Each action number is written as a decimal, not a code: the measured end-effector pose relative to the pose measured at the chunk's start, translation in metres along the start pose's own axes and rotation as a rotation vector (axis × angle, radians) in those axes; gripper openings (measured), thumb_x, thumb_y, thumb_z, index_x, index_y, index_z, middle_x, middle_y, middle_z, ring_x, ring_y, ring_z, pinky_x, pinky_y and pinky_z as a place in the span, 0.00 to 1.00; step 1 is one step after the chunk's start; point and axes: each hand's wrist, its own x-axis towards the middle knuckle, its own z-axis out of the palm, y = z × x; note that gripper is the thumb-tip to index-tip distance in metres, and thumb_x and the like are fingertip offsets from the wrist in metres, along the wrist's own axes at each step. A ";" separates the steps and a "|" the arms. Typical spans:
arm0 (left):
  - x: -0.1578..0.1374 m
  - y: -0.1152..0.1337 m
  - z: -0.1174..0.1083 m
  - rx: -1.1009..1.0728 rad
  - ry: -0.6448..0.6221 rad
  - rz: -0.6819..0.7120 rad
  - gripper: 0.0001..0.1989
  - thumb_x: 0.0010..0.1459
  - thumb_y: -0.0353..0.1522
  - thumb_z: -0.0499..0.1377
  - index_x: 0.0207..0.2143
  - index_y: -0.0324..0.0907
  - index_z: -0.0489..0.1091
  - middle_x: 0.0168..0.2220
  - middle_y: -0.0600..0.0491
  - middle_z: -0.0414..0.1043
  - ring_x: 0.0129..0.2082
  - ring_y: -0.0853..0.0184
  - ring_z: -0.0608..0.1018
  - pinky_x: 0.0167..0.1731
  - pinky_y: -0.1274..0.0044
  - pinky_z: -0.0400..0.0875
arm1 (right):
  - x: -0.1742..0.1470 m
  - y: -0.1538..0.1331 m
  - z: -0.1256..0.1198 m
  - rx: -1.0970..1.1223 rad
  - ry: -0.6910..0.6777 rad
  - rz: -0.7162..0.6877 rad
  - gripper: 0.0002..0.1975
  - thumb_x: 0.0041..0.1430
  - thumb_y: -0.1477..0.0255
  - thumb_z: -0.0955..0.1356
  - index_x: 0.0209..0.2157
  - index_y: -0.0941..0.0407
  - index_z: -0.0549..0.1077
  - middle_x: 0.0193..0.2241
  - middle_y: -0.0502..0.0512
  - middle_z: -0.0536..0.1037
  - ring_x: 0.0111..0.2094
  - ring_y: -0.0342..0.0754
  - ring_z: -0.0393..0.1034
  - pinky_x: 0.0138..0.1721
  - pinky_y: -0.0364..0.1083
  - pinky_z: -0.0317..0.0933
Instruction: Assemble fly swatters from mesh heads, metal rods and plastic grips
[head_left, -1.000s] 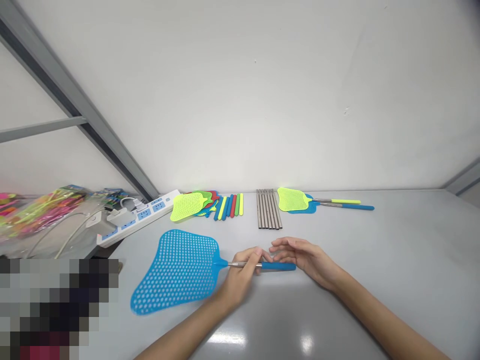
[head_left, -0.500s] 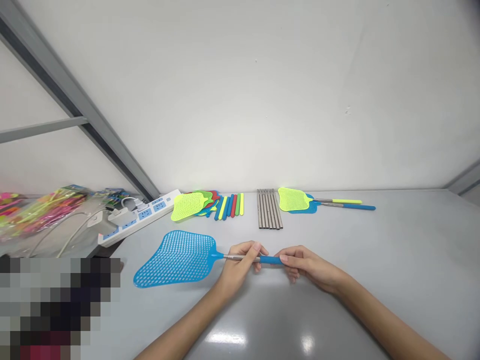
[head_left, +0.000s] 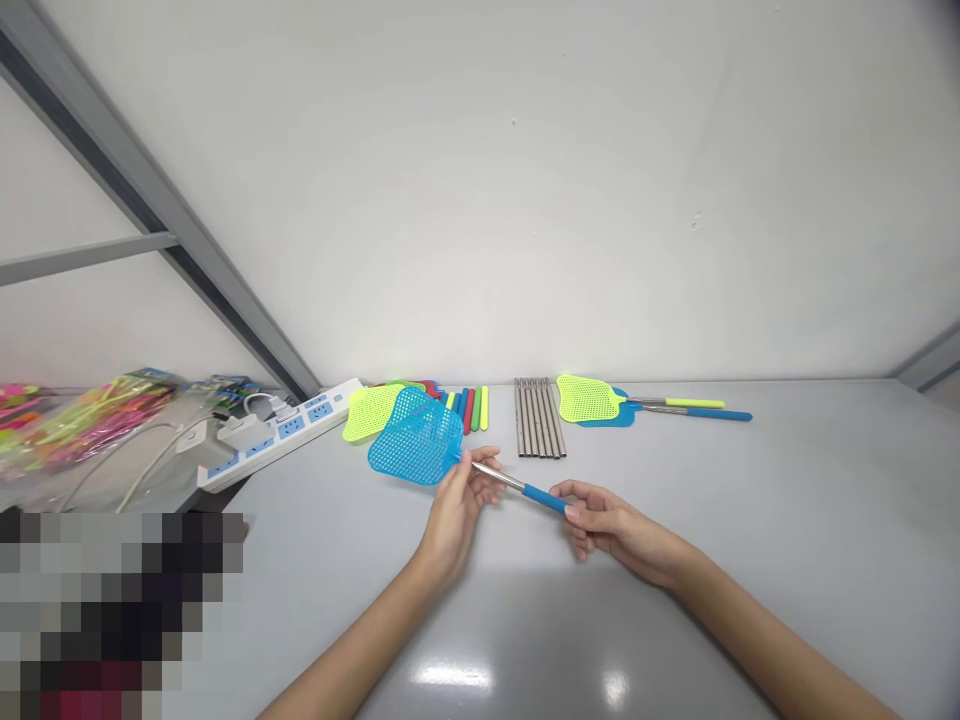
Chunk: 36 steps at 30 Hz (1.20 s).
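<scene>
A blue fly swatter (head_left: 417,440) with a perforated head, metal rod and blue grip is held between both hands above the table. My left hand (head_left: 459,505) pinches it where the head meets the rod, thumb on top and the other fingers partly curled. At the far end of the blue grip, my right hand (head_left: 611,522) holds it between thumb and fingers. The swatter slants, its head up and to the left, covering part of the loose swatter heads behind it.
Behind lie a yellow-green swatter head (head_left: 365,412), several coloured grips (head_left: 474,408), a row of metal rods (head_left: 538,420) and whole fly swatters (head_left: 589,400) at the right. A white power strip (head_left: 300,425) with plugs and bagged goods (head_left: 97,420) stand left on the grey table (head_left: 787,520).
The swatter's head has swung up and to the right, over the loose heads. My left hand has shifted along the rod to the head's neck; my right hand stays on the grip.
</scene>
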 end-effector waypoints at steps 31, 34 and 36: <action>0.011 -0.002 -0.007 -0.164 -0.047 -0.087 0.17 0.56 0.38 0.46 0.44 0.39 0.63 0.34 0.49 0.72 0.28 0.71 0.72 0.29 0.79 0.66 | -0.004 -0.009 -0.014 0.143 0.046 0.155 0.13 0.51 0.68 0.63 0.34 0.64 0.71 0.16 0.42 0.46 0.16 0.35 0.35 0.16 0.38 0.39; 0.012 -0.004 -0.007 -0.089 -0.036 -0.063 0.16 0.56 0.38 0.47 0.42 0.38 0.64 0.34 0.48 0.72 0.28 0.71 0.72 0.28 0.79 0.65 | -0.004 -0.009 -0.016 0.129 0.040 0.170 0.14 0.51 0.67 0.63 0.34 0.64 0.71 0.15 0.42 0.46 0.16 0.35 0.36 0.16 0.38 0.39; 0.012 -0.005 -0.006 -0.059 -0.037 -0.063 0.16 0.56 0.38 0.47 0.41 0.38 0.64 0.34 0.48 0.71 0.28 0.70 0.73 0.28 0.79 0.65 | -0.004 -0.010 -0.017 0.119 0.044 0.175 0.15 0.51 0.67 0.63 0.34 0.64 0.71 0.15 0.42 0.46 0.16 0.35 0.36 0.16 0.38 0.39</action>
